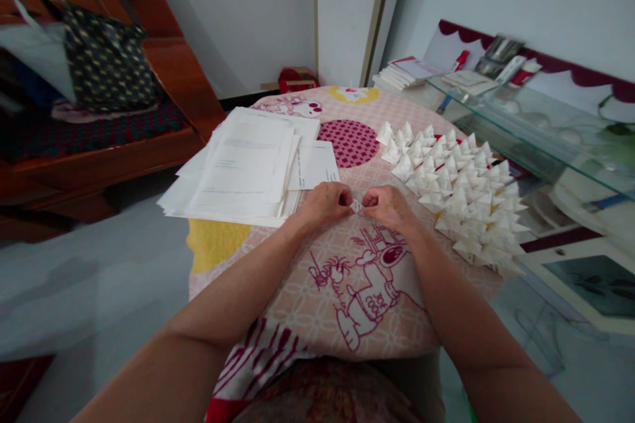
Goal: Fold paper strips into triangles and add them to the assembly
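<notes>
A small folded piece of printed white paper (356, 206) is pinched between my two hands above the middle of the cloth-covered table. My left hand (327, 203) grips its left side with curled fingers. On its other side, the fingertips of my right hand (387, 209) close on the paper. Just beyond my left hand lies a stack of white paper sheets (243, 158), with a smaller printed sheet (317, 165) at its right edge. To the right of my right hand stand rows of pointed folded paper pieces (454, 185).
The patterned tablecloth (307, 304) hangs over the table's near edge. A glass shelf (536, 139) at the right holds booklets (404, 73), a metal tin and a red marker. A wooden bench (183, 86) with a dotted bag (106, 56) stands at the left.
</notes>
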`<state>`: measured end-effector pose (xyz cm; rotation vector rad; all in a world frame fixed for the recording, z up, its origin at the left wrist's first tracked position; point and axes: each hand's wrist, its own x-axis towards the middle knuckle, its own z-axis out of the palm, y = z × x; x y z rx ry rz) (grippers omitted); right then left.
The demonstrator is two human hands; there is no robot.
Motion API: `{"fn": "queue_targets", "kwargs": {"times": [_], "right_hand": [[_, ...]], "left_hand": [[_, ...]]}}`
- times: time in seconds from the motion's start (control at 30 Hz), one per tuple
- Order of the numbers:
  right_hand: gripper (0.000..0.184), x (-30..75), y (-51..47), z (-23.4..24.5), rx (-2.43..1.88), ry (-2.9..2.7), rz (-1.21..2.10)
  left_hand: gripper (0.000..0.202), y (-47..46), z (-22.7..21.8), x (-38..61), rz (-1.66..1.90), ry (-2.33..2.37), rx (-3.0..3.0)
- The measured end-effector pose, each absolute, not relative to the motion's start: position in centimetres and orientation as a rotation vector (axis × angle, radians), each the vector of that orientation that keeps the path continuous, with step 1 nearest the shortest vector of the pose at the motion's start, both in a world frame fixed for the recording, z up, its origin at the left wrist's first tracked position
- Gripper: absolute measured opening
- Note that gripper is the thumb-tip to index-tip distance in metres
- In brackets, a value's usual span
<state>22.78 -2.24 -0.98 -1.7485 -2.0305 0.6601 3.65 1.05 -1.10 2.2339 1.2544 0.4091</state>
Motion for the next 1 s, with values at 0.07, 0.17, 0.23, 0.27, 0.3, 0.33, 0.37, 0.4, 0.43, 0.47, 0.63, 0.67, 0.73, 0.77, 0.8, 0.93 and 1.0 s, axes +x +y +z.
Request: {"fn": "queue_targets", "kwargs": {"times": [0.07, 0.17, 0.23, 0.27, 0.3, 0.33, 0.37, 0.4, 0.43, 0.47, 0.63, 0.67, 0.73, 0.77, 0.8, 0.93, 1.0], "right_hand": [[0.008, 23.0, -2.2, -1.1, -1.72, -2.019, 0.692], [0.011, 23.4, -2.0, -1.4, -1.652, -1.991, 0.749], [0.012, 23.7, -1.9, -1.6, -1.582, -1.947, 0.819], [0.012, 23.8, -1.9, -1.7, -1.543, -1.917, 0.873], [0.013, 23.9, -1.9, -1.8, -1.505, -1.885, 0.94], [0.014, 24.0, -1.9, -1.9, -1.47, -1.851, 1.015], [0.016, 24.0, -1.9, -1.9, -1.44, -1.814, 1.094], [0.018, 24.0, -1.9, -2.0, -1.414, -1.775, 1.169], [0.02, 23.9, -1.9, -2.0, -1.394, -1.733, 1.235], [0.022, 23.8, -2.0, -1.9, -1.38, -1.689, 1.287], [0.03, 23.3, -2.2, -1.6, -1.369, -1.4, 1.404], [0.032, 23.3, -2.2, -1.5, -1.359, -1.349, 1.413], [0.034, 23.2, -2.1, -1.5, -1.33, -1.278, 1.424], [0.034, 23.2, -2.1, -1.4, -1.317, -1.257, 1.427], [0.034, 23.2, -2.1, -1.4, -1.307, -1.244, 1.429], [0.032, 23.1, -2.1, -1.4, -1.292, -1.223, 1.435], [0.031, 23.1, -2.1, -1.4, -1.286, -1.225, 1.434]], "left_hand": [[0.005, 1.2, -1.0, 3.6, 0.44, 1.234, 2.211], [0.003, 1.3, -0.9, 3.5, 0.501, 1.186, 2.185], [0.002, 1.3, -0.9, 3.5, 0.561, 1.143, 2.142], [0.001, 1.3, -0.9, 3.5, 0.592, 1.12, 2.113], [0.001, 1.4, -0.9, 3.4, 0.622, 1.095, 2.079], [0.002, 1.4, -1.0, 3.4, 0.65, 1.073, 2.041], [0.004, 1.4, -1.1, 3.3, 0.672, 1.05, 1.997], [0.006, 1.5, -1.2, 3.2, 0.689, 1.026, 1.95], [0.009, 1.6, -1.4, 3.2, 0.701, 0.999, 1.898], [0.011, 1.7, -1.5, 3.1, 0.711, 0.968, 1.842], [0.015, 2.1, -1.6, 2.7, 0.758, 0.823, 1.612], [0.014, 2.2, -1.5, 2.7, 0.77, 0.809, 1.575], [0.011, 2.2, -1.4, 2.6, 0.787, 0.805, 1.497], [0.01, 2.2, -1.3, 2.6, 0.787, 0.818, 1.462], [0.011, 2.2, -1.3, 2.6, 0.778, 0.839, 1.434], [0.025, 2.1, -1.2, 2.5, 0.644, 0.929, 1.416], [0.029, 2.1, -1.1, 2.6, 0.589, 0.947, 1.424]]}}
